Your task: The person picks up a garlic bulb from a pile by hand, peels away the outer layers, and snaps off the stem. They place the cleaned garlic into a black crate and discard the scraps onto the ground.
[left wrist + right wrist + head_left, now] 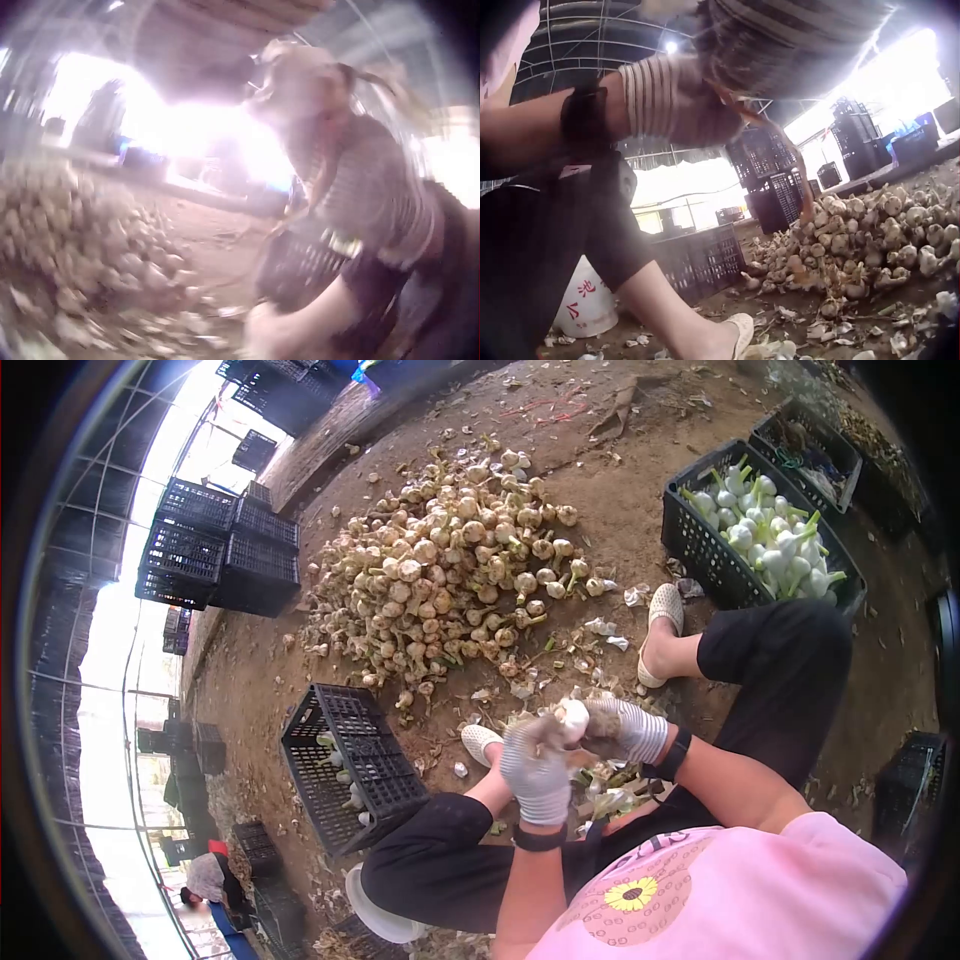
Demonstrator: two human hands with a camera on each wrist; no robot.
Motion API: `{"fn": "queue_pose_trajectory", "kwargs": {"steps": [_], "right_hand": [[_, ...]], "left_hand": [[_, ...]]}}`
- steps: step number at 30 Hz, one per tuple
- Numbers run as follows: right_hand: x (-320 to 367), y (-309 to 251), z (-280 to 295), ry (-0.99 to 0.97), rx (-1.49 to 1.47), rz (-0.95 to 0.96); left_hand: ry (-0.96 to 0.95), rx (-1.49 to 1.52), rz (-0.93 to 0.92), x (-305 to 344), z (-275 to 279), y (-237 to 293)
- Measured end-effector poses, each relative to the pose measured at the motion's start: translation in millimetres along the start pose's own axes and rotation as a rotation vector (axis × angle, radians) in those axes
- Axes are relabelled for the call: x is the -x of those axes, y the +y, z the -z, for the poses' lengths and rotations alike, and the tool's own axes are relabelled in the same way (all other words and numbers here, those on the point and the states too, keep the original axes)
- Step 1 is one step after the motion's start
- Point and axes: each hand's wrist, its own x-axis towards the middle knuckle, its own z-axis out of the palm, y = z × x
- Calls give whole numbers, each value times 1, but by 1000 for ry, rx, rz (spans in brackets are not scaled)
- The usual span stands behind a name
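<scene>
In the head view a white garlic bulb sits between two gloved hands in front of the lap. The left hand grips it from one side, and the fingers of the right hand curl against its other side. Seen from the right wrist, the left hand is bent inward close to the striped glove of the right hand. A thin strip of skin or stalk dangles from between them. The left wrist view is blurred, with the left glove large in it.
A heap of untrimmed garlic lies on the dirt floor ahead. A crate of cleaned bulbs stands at the right, and a tilted crate holding a few bulbs at the left. Peelings surround the feet; stacked crates and another person are farther off.
</scene>
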Motion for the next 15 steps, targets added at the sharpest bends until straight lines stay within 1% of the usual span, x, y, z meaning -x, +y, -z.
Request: {"fn": "queue_pose_trajectory", "kwargs": {"steps": [1,2,3,4,5,6,7,8,9,10,12,13,14,15], "right_hand": [[3,-5,-8,-28,52,34],[7,-8,-13,-54,104,61],[8,-11,-16,-53,109,59],[8,-15,-19,-32,17,51],[9,-17,-21,-9,-82,42],[8,-19,-22,12,-179,31],[5,-17,-11,5,-186,-2],[4,-14,-5,6,-185,5],[3,-15,-5,16,-150,-12],[2,-14,-5,24,-118,-31],[0,-3,1,-122,10,3],[3,-5,-2,-94,-103,-28],[7,-10,-6,-66,-216,-57],[12,-18,-16,-76,-159,-40]], "left_hand": [[109,493,455,-3,-5,-2],[111,497,457,-3,-3,-11],[204,618,591,-6,4,-24],[291,740,718,-13,11,-32],[264,758,739,-13,16,-33],[260,760,737,-16,18,-22],[233,738,658,-21,20,-4],[205,715,579,-24,20,7],[158,744,458,-23,16,8],[153,745,457,-19,11,5],[-88,24,-98,-6,0,-11],[-76,201,187,-1,-5,-12],[-82,206,173,-7,-9,-16],[61,423,438,-14,-12,-16]]}}
